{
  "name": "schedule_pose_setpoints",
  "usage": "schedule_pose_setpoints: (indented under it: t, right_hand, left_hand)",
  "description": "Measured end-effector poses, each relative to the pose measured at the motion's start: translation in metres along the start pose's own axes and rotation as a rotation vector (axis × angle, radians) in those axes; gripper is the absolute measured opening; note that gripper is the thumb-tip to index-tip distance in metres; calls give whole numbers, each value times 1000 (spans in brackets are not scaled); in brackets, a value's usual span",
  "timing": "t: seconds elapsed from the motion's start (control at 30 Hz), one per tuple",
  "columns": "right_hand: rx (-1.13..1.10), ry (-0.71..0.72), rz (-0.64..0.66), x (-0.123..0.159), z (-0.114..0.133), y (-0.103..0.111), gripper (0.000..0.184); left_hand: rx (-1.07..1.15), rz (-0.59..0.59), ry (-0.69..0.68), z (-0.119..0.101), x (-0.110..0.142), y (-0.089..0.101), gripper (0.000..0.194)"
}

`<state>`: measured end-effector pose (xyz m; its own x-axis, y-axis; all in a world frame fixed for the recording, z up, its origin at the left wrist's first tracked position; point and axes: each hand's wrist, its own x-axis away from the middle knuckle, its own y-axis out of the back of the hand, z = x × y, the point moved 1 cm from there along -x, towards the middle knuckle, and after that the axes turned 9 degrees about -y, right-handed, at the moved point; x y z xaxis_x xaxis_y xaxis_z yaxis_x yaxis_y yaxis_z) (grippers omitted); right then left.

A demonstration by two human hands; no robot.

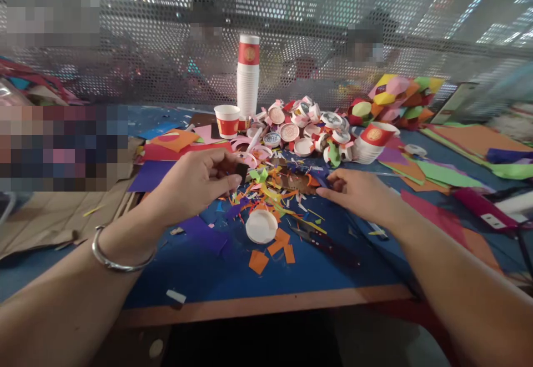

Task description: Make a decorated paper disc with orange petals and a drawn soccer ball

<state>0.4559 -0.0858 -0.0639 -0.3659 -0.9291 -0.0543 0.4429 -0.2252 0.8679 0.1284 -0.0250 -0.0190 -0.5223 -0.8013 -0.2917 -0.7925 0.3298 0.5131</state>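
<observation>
My left hand (208,178) is closed, with a small dark rectangular piece (241,174) pinched between thumb and fingers. Opposite it, my right hand (353,192) has its fingers curled together beside a dark blue scrap (318,177); whether it grips that scrap is unclear. Between and below the hands lies a white round cup base (261,227), hollow side up. Orange paper pieces (259,261) lie around it. Dark-handled scissors (328,245) rest to its right. Colourful paper clippings (270,195) are strewn between the hands.
A tall stack of paper cups (248,78) stands at the back, with a single cup (227,121) before it. Several cut cup bases (289,132) form a heap. More nested cups (372,142), coloured sheets (470,139) and a paper ball (393,100) are rightward. A perforated metal screen (283,39) rises behind.
</observation>
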Motion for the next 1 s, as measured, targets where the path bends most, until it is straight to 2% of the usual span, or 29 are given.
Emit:
schedule_pose_setpoints:
  t: [0.13, 0.37, 0.53, 0.7, 1.0]
  right_hand:
    - [-212, -108, 77, -11, -6, -3, 23]
    - [-833, -242, 343, 4, 7, 6, 29]
    - [-1149, -260, 554, 12, 25, 11, 37]
    - [-1312, -229, 702, 14, 32, 6, 34]
    - [-1425, -121, 761, 7, 42, -5, 29]
  left_hand:
    - [234, -83, 24, 9, -1, -6, 14]
    - [510, -171, 99, 13, -1, -19, 14]
    - [566, -117, 139, 16, -2, -25, 15]
    - [603, -102, 145, 18, -2, -28, 22]
    - [677, -56, 203, 17, 0, -34, 25]
